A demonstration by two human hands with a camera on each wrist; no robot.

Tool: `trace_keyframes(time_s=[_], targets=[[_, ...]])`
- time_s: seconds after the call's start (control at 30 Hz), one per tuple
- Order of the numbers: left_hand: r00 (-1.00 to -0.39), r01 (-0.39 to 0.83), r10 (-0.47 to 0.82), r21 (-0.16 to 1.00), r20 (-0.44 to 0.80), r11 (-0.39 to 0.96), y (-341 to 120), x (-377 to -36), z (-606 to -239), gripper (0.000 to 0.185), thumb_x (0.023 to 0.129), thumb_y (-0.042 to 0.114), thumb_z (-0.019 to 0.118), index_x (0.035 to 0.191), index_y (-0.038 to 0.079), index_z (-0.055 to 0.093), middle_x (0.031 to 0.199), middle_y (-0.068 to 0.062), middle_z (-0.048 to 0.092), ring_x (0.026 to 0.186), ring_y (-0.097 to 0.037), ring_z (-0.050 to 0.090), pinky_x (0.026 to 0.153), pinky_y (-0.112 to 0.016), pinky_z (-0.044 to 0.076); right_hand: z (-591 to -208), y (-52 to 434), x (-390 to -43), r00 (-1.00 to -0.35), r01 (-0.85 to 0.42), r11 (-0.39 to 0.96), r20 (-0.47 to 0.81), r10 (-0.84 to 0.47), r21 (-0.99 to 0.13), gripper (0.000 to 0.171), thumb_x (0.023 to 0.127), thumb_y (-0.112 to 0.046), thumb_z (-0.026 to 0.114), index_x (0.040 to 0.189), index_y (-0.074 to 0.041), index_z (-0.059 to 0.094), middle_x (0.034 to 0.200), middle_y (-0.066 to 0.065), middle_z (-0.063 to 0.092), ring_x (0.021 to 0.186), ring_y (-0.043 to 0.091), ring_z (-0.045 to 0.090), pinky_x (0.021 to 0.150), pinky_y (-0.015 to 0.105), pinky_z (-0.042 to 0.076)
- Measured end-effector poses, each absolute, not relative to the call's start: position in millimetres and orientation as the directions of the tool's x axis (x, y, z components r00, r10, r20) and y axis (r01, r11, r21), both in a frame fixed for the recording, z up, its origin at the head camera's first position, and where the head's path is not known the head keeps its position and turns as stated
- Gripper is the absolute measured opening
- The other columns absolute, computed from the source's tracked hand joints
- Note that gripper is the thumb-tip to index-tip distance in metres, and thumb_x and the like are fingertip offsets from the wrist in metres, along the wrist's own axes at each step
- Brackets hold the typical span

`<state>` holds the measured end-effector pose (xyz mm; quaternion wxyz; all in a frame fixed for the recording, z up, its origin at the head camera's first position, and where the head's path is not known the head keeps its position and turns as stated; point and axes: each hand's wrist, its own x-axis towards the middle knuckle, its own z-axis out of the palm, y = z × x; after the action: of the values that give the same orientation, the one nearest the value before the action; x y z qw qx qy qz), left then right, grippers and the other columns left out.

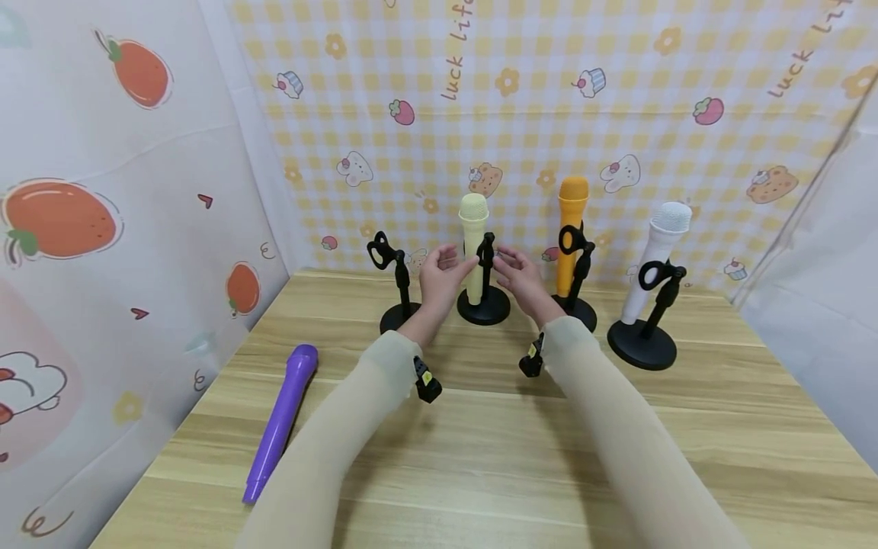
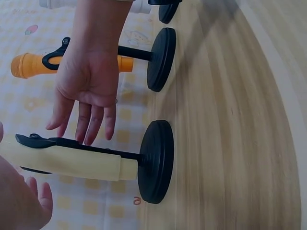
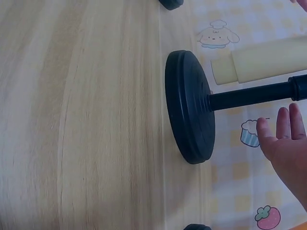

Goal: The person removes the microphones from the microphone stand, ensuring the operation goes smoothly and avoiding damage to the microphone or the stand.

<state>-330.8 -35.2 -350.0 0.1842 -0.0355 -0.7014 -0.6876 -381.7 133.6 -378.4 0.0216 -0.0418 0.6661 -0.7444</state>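
Observation:
A pale yellow microphone stands nearly upright in the clip of a black desk stand at the back of the table. On its left is my left hand, fingers spread and thumb reaching toward the clip. My right hand is on the other side, its relaxed fingertips close to the clip. The left wrist view has the right hand beside the stand and the left hand near the microphone's upper part. In the right wrist view, the right hand has loosely extended fingers beside the stand's pole.
To the right stand an orange microphone and a white microphone, each in a black stand. A stand with a bare clip is left of my hands. A purple microphone lies at the table's left. Patterned cloth hangs behind.

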Motion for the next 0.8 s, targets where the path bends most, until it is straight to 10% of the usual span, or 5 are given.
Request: trace_keyframes(time_s=[0.8], targets=[[-0.903,0.253,-0.367,0.967,0.222,-0.036,-2.5,-356.1,-329.6,0.050,0.081,0.022,0.081,0.124,0.008,0.059,0.116,-0.006,0.061,0.104,-0.020,0.058,0.089,-0.030,0.049,-377.5,124.9,-393.5,-0.986,0.036,-0.231,0.003,-0.167,-0.972,0.052,0.101,-0.024,0.054,0.149,-0.013,0.036,0.149,0.015,0.034,0.134,0.031,0.038,0.109,0.052,0.030]])
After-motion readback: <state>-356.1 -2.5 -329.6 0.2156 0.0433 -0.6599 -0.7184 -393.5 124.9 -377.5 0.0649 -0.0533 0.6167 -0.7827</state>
